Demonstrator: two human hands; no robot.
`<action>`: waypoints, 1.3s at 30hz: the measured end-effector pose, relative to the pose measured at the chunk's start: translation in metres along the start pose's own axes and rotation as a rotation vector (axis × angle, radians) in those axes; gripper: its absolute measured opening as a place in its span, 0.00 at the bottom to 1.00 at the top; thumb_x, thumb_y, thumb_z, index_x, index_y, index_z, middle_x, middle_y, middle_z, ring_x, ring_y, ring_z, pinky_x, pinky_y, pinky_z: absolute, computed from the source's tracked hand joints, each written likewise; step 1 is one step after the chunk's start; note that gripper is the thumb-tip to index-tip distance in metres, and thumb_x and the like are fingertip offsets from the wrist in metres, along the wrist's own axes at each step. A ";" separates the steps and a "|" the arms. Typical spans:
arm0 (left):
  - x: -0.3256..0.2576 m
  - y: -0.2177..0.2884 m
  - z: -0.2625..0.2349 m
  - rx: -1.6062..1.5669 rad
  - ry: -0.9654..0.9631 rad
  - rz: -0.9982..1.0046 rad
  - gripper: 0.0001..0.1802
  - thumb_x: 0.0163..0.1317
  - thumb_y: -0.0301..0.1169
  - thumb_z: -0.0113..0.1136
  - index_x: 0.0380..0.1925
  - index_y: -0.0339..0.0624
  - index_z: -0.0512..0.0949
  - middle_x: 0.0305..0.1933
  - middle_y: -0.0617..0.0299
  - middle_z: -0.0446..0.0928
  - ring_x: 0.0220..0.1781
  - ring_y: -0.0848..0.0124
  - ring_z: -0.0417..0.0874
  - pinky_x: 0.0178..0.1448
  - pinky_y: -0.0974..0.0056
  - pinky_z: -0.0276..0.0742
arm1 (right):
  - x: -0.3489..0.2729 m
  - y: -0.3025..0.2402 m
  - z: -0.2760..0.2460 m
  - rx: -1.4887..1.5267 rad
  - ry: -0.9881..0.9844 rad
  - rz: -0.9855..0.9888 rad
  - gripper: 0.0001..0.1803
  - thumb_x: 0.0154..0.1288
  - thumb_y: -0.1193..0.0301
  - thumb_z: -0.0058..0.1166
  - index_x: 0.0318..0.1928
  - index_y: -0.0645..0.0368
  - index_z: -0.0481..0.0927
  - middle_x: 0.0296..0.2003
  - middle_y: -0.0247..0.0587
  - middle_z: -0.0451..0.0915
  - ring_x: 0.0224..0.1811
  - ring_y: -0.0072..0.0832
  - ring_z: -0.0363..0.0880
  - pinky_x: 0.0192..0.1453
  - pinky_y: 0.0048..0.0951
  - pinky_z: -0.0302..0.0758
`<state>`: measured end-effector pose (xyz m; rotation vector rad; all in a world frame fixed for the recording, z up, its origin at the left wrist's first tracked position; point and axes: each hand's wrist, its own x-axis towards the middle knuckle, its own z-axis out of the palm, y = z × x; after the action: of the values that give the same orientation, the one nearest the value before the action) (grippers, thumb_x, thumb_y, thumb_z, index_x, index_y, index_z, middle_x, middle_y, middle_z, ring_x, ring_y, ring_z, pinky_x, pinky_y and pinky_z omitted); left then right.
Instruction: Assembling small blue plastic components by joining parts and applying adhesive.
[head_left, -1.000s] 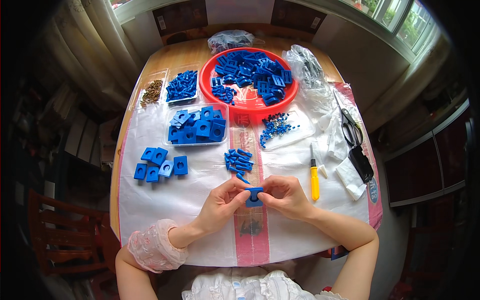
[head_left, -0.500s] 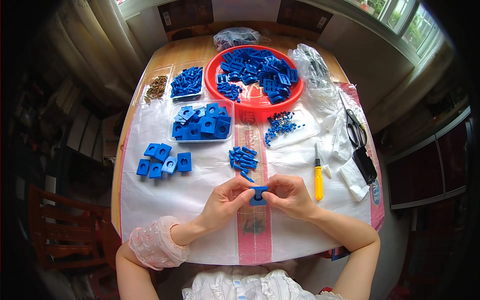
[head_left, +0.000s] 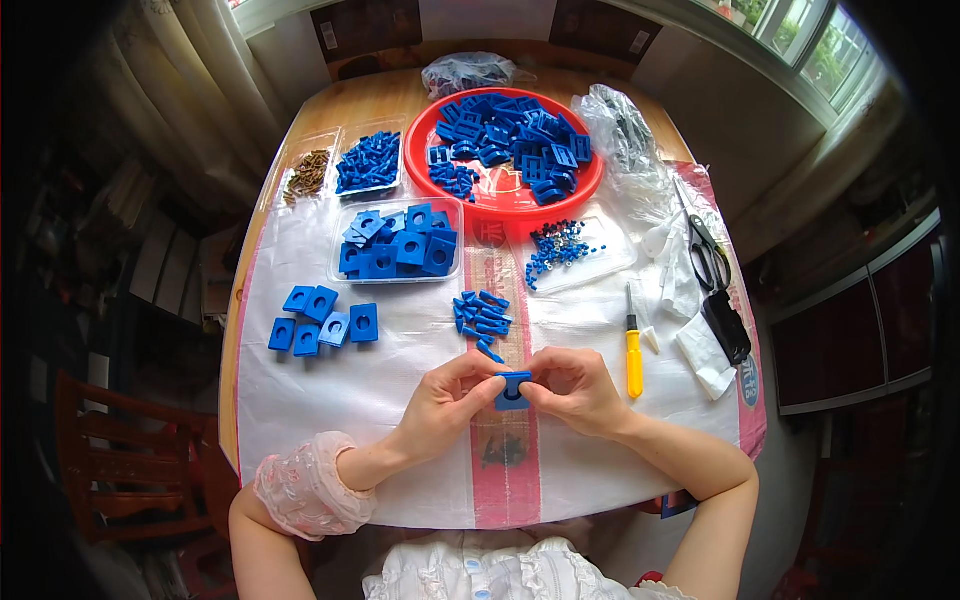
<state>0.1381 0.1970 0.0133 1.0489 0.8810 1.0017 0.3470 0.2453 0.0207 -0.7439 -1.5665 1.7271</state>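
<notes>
Between my two hands is a blue plastic square piece with a round opening (head_left: 513, 397), held above the pink stripe of the cloth. My left hand (head_left: 449, 402) pinches its left edge between thumb and fingers. On the right edge, my right hand (head_left: 572, 394) grips in the same way, its thumb on the piece's front. Just beyond the fingers lie several small blue wedge-like parts (head_left: 483, 314), one of them close to my left fingertips. Several matching square pieces (head_left: 334, 329) rest on the cloth to the left.
A clear box (head_left: 345, 268) of blue squares stands behind those. Farther back are a red basin (head_left: 480, 210) of blue parts, a tray of blue pieces (head_left: 370, 163) and brown screws (head_left: 308, 175). At right lie a yellow screwdriver (head_left: 634, 362), scissors (head_left: 708, 262) and small beads-like bits (head_left: 558, 246).
My hands keep the same pinch on the blue piece, with hardly any motion. The whole view has shifted slightly, moving everything a little to the left.
</notes>
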 end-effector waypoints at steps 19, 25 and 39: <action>0.002 -0.002 0.004 0.035 -0.016 0.067 0.14 0.65 0.23 0.60 0.50 0.36 0.72 0.46 0.61 0.79 0.48 0.76 0.82 0.52 0.70 0.80 | 0.000 0.010 -0.004 -0.001 0.033 -0.018 0.05 0.64 0.81 0.58 0.41 0.68 0.80 0.32 0.33 0.80 0.35 0.14 0.77 0.38 0.18 0.75; 0.003 -0.003 0.002 0.065 -0.023 0.070 0.17 0.63 0.20 0.61 0.51 0.36 0.72 0.47 0.60 0.79 0.48 0.76 0.82 0.55 0.69 0.79 | 0.000 0.012 -0.004 0.007 0.050 -0.010 0.05 0.64 0.81 0.58 0.40 0.68 0.79 0.32 0.32 0.80 0.34 0.14 0.77 0.37 0.18 0.75; 0.002 -0.001 0.003 0.011 -0.008 0.042 0.16 0.62 0.19 0.62 0.50 0.34 0.74 0.47 0.61 0.79 0.48 0.75 0.82 0.55 0.69 0.79 | 0.000 0.003 -0.003 -0.047 0.037 0.013 0.06 0.65 0.79 0.58 0.41 0.68 0.79 0.32 0.33 0.81 0.34 0.14 0.77 0.37 0.18 0.75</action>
<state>0.1413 0.1979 0.0132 1.0842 0.8613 1.0282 0.3494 0.2470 0.0169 -0.8067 -1.5856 1.6810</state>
